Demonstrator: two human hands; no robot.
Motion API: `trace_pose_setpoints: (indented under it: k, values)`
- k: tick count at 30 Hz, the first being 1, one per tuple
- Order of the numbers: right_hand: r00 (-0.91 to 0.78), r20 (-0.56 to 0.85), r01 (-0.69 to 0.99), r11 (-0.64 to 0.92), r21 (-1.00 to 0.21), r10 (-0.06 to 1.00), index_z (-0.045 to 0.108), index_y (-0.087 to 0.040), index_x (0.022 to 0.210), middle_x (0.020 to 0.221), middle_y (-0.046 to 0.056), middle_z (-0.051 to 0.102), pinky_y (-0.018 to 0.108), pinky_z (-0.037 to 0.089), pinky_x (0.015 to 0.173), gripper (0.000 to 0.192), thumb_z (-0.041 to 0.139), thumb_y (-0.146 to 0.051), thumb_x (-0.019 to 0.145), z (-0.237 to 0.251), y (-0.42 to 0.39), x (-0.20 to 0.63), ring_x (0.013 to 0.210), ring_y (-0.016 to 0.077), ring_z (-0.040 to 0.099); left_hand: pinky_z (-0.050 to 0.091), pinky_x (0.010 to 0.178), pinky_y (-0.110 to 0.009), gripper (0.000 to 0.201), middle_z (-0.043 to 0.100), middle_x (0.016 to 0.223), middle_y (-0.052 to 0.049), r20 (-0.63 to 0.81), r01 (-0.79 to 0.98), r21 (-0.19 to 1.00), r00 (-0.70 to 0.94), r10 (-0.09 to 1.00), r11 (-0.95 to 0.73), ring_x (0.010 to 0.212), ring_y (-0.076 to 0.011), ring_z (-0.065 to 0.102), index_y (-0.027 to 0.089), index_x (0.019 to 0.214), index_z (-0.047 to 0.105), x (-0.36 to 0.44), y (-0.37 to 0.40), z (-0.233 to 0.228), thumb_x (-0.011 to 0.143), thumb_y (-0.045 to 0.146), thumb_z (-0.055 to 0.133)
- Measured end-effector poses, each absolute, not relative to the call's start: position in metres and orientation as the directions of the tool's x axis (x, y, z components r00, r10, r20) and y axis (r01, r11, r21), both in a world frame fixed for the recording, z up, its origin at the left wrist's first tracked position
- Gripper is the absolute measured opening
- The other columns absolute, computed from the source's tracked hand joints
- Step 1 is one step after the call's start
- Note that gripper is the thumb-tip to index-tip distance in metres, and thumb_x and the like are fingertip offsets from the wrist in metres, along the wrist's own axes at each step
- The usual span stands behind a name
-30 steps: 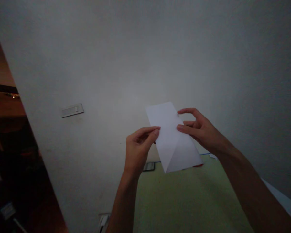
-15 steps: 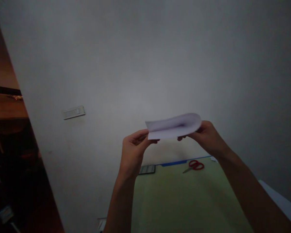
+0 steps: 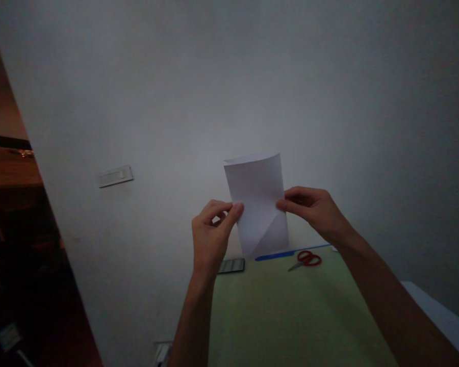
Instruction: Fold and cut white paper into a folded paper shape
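In front of a plain white wall and above a pale green surface, the left hand and the right hand hold a folded white sheet of paper upright in the air, the fingers of each hand pinching one side edge. The paper looks very light, thin and easy to crease or tear, so I think the side edges are the best place to hold it, gently. The room is dim: the red scissors, the blue strip and the small dark object near the wall are hard to make out, and the paper's back side is hidden.
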State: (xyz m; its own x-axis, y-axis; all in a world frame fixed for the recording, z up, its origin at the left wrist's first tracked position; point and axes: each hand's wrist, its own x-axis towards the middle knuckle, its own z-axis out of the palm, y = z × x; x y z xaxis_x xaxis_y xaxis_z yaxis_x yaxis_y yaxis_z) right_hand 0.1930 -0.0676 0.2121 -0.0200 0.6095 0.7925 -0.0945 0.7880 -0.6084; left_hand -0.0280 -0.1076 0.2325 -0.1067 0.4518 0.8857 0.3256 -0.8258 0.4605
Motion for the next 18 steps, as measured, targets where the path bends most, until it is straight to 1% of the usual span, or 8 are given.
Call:
trace_pose_setpoints:
  k: [3,7,10,13,15,17,18]
  values:
    - [-0.065,0.778,-0.089,0.773,-0.628,0.625,0.078,-0.021,0.080,0.084,0.004,0.076,0.037,0.054,0.080,0.033,0.086,-0.051,0.068,0.211,-0.066,0.194,0.079,0.0198,0.067,0.036,0.047,-0.021,0.018,0.068,0.075,-0.003,0.857,0.258,0.513,-0.095,0.507,-0.818,0.058,-0.0097,0.049,0.020,0.077,0.079,-0.028,-0.106,0.231,0.078,0.038,0.081]
    - [-0.118,0.763,-0.042,0.764,-0.643,0.636,0.076,-0.020,0.074,0.078,0.004,0.073,0.036,0.050,0.077,0.034,0.084,-0.052,0.070,0.211,-0.066,0.196,0.076,0.0191,0.064,0.035,0.045,-0.022,0.022,0.066,0.067,-0.002,0.816,0.163,0.578,-0.104,0.568,-0.800,0.051,-0.0082,0.045,0.018,0.080,0.080,-0.029,-0.100,0.228,0.076,0.040,0.082]
    - [-0.132,0.769,-0.057,0.770,-0.636,0.626,0.075,-0.019,0.073,0.075,0.002,0.070,0.033,0.047,0.075,0.034,0.079,-0.052,0.077,0.211,-0.067,0.194,0.075,0.0168,0.060,0.036,0.048,-0.023,0.023,0.065,0.064,-0.001,0.806,0.144,0.591,-0.148,0.573,-0.794,0.051,-0.0081,0.044,0.016,0.077,0.079,-0.029,-0.095,0.227,0.075,0.038,0.084]
    - [-0.116,0.782,-0.070,0.780,-0.622,0.613,0.074,-0.018,0.074,0.074,0.001,0.067,0.032,0.044,0.073,0.033,0.073,-0.049,0.084,0.211,-0.065,0.190,0.074,0.0155,0.058,0.038,0.053,-0.023,0.022,0.063,0.062,0.000,0.809,0.132,0.585,-0.171,0.563,-0.801,0.055,-0.0090,0.048,0.016,0.076,0.078,-0.029,-0.091,0.227,0.074,0.037,0.084]
    - [-0.091,0.785,-0.088,0.780,-0.619,0.612,0.075,-0.018,0.079,0.079,0.002,0.069,0.032,0.046,0.076,0.029,0.074,-0.046,0.085,0.209,-0.062,0.188,0.078,0.0165,0.060,0.039,0.055,-0.023,0.022,0.062,0.060,0.000,0.806,0.130,0.589,-0.168,0.568,-0.798,0.058,-0.0098,0.050,0.016,0.074,0.078,-0.029,-0.089,0.227,0.074,0.037,0.084]
    - [-0.086,0.781,-0.156,0.766,-0.624,0.618,0.078,-0.020,0.092,0.091,0.004,0.074,0.034,0.049,0.082,0.025,0.078,-0.043,0.082,0.208,-0.059,0.187,0.087,0.0190,0.064,0.040,0.055,-0.023,0.022,0.061,0.059,0.000,0.794,0.128,0.606,-0.162,0.586,-0.785,0.058,-0.0101,0.050,0.016,0.073,0.078,-0.028,-0.089,0.228,0.073,0.037,0.085]
    - [-0.098,0.777,-0.204,0.752,-0.627,0.621,0.078,-0.021,0.100,0.098,0.005,0.075,0.035,0.051,0.085,0.029,0.081,-0.041,0.079,0.207,-0.058,0.186,0.092,0.0205,0.065,0.040,0.055,-0.023,0.022,0.062,0.059,0.000,0.787,0.126,0.615,-0.153,0.598,-0.778,0.058,-0.0101,0.050,0.016,0.072,0.078,-0.027,-0.089,0.228,0.072,0.037,0.085]
